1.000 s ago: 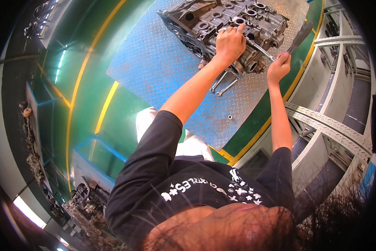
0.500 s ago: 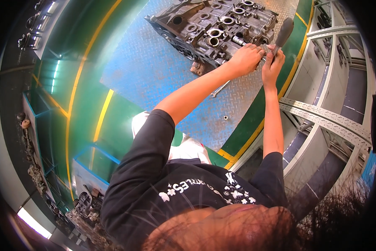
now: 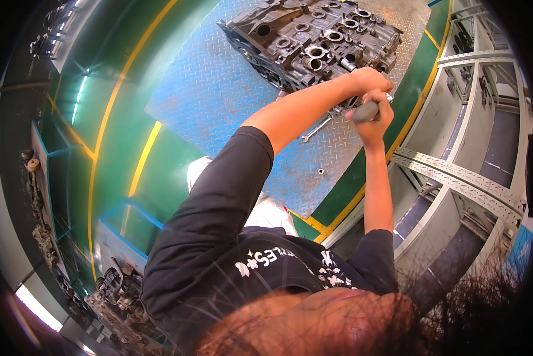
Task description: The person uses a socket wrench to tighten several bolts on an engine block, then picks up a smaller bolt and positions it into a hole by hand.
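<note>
From where I'm standing, the greasy engine block (image 3: 308, 41) is sitting on a blue, tread-patterned metal plate (image 3: 189, 89), ahead of the person, and both hands are working close together at its near right corner. The right hand (image 3: 378, 120) is wrapping its fingers around a tool with a dark grey handle (image 3: 366, 111), whose blunt end is pointing up toward the person. The left hand (image 3: 371, 81) is bending over just beyond the right one, against the engine's edge; its fingers are curling out of sight, so I can't tell whether they are pinching anything. A bit of bright metal (image 3: 390, 97) is showing between the two hands, but where the tool's far end is bearing I can't make out.

As for progress, I'd judge the job to be somewhere in the middle. The top of the block is lying uncovered, with several ring-shaped openings (image 3: 315, 64) showing, so some stripping is looking done. Much is remaining in place: a short shiny cylinder (image 3: 347, 62) is standing out near the hands, and plenty of small fittings are sitting around it. A wrench (image 3: 318, 128) is lying on the plate beside the engine, and a small nut-like piece (image 3: 321, 171) is resting loose nearer the person.
</note>
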Demonstrator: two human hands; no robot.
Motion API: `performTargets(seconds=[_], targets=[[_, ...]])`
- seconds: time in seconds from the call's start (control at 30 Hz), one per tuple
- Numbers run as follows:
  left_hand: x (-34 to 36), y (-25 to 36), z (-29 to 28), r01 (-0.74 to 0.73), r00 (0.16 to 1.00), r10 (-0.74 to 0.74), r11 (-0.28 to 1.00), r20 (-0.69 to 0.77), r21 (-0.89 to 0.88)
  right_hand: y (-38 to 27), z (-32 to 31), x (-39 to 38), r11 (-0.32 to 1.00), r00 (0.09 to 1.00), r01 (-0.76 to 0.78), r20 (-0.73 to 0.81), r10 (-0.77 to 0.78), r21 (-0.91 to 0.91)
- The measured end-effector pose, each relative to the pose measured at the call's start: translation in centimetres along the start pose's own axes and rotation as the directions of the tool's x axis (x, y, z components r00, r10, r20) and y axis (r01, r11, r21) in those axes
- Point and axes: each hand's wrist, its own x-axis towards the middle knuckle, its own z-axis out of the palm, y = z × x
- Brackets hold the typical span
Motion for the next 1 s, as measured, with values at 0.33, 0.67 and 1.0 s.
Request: performTargets(seconds=[0.33, 0.67, 1.0], targets=[[-1.2, -2.1, 1.0, 0.062, 0.993, -0.071, 0.993, -0.092, -0.098, 0.9, 2.4, 10.8, 0.909, 0.790, -0.406, -0.461, 0.403, 0.098], [-0.8, -5.8, 0.5, -0.255, 0.883, 0.225, 0.967, -0.411, -0.019, 0.5, 2.9, 9.3, 0.982, 0.948, -0.185, -0.270, 0.170, -0.032], [-0.6, 1.3, -1.7, 0.126, 0.988, -0.144, 0.957, -0.051, -0.260, 1.3, -2.8, -5.3, 0.876, 0.958, 0.213, 0.268, -0.101, -0.432]])
